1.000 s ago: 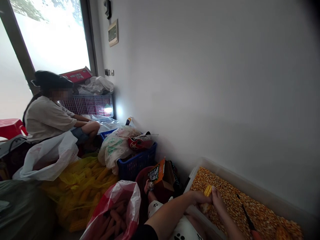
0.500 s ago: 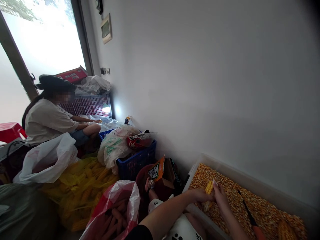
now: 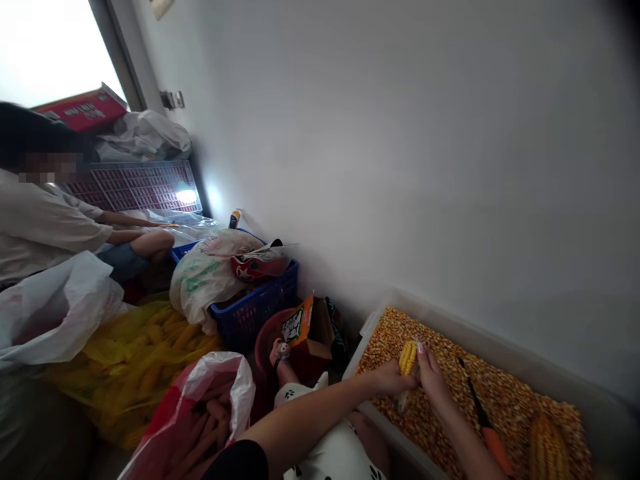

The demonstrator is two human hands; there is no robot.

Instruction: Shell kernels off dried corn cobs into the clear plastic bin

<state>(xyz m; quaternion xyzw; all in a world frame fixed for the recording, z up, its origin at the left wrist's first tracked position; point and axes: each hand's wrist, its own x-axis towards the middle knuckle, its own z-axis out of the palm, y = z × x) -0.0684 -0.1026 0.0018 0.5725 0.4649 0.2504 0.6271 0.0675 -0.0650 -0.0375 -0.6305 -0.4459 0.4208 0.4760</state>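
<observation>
Over a bin of loose kernels, a partly shelled yellow corn cob (image 3: 408, 357) stands tilted between my two hands. My left hand (image 3: 394, 379) is closed around its lower part. On the other side, my right hand (image 3: 431, 372) presses its thumb and fingers against the cob near the top. Loose corn kernels (image 3: 505, 387) fill the clear plastic bin (image 3: 593, 393). A tool with an orange handle and a thin black shaft (image 3: 481, 412) lies on the kernels, right of my hands. Nearer the bin's right end rests a whole corn cob (image 3: 549, 450).
Left of my legs is a red-and-white bag (image 3: 235, 373) of bare cobs, beside a yellow mesh sack (image 3: 150, 340) of corn. A blue basket (image 3: 255, 310) and an orange box (image 3: 305, 327) stand by the wall. Another person (image 3: 45, 220) sits at far left.
The view has swung right and down, so everything appears shifted left and upward. Both hands stay on the corn cob.
</observation>
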